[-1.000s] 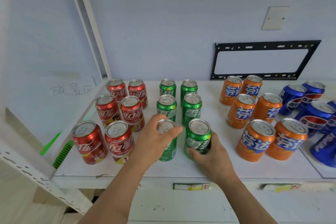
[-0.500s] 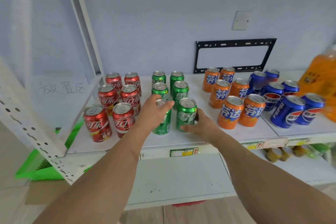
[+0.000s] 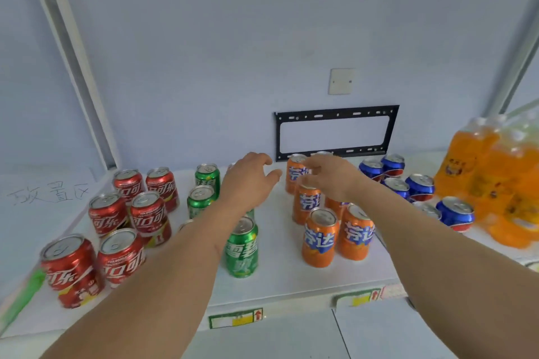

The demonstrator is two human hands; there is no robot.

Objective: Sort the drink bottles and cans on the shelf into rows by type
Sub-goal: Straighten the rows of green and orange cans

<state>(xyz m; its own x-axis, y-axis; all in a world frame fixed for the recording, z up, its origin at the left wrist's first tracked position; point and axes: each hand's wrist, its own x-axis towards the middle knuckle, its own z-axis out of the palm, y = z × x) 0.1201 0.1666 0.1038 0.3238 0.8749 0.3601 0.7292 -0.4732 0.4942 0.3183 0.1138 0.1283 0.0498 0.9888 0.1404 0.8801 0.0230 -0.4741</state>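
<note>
A white shelf against a pale wall holds cans grouped by colour: red, green, orange, blue. Left hand and right hand hover empty, fingers loosely spread, likely reaching for the rear orange cans to straighten that row.

My left hand and right hand are bare, no rings, forearms unsleeved right to the frame's edge.

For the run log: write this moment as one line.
left hand: open, over green cans | right hand: fingers curled above orange cans, grip unclear | red cans: untouched
</note>
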